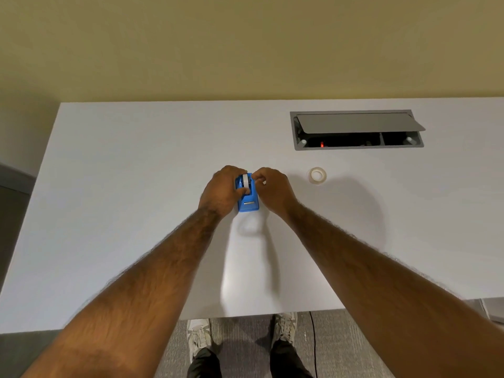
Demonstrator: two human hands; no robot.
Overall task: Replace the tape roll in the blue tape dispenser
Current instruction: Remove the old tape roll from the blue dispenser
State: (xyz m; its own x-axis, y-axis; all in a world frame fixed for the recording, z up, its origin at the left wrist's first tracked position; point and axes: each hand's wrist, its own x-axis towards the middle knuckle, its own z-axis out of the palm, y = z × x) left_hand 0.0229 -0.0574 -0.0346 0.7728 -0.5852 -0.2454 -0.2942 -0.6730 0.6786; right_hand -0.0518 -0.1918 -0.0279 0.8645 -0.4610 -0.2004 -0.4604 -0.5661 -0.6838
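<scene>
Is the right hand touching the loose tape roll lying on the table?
Apart. The head view shows bare table between the right hand and the loose tape roll; that hand is at the blue dispenser.

Colour key. The blue plastic tape dispenser (247, 199) is a saturated mid-blue, with a thin silver-grey bar across its near end. The narrow white tape roll (245, 180) in it is plain white. The second, translucent ring-shaped tape roll (317, 175) is clear to pale cream around a white centre. The flat white table top (136, 186) is unpatterned. The rectangular grey metal cable hatch (354, 125) frames a black recess with one small red light (322, 144). The plain painted wall (245, 45) is dull yellow, and the grey carpet (240, 345) is finely flecked. The laced fabric shoes (199, 336) are off-white, and the trousers (204, 365) are black.
</scene>
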